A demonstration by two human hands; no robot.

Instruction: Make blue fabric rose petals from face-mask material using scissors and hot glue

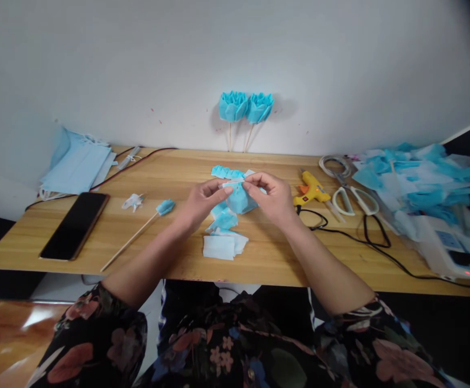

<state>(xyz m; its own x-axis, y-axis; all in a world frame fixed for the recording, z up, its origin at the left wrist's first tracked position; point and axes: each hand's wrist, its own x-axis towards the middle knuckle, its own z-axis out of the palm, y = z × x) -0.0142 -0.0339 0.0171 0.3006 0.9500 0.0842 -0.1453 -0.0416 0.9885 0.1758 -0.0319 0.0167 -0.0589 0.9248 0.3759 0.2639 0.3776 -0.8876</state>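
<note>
My left hand (206, 200) and my right hand (270, 197) pinch the upper edge of one light blue fabric piece (240, 199) between thumbs and fingers, over the middle of the table. Behind it lies a row of folded blue pieces (225, 172). More blue pieces (223, 217) and white cut pieces (219, 246) lie in front of the hands. Left of my left hand, a thin stick (129, 241) with a small blue rolled bud (165, 207) rests on the wood. Two blue fabric flowers (233, 106) on sticks lean against the wall.
On the wooden table (178, 161) are a phone (74, 226) and face masks (77, 164) at left. A yellow glue gun (311, 188), scissors (354, 200), trailing black cable, blue scraps (424, 172) and a white device (445, 248) occupy the right.
</note>
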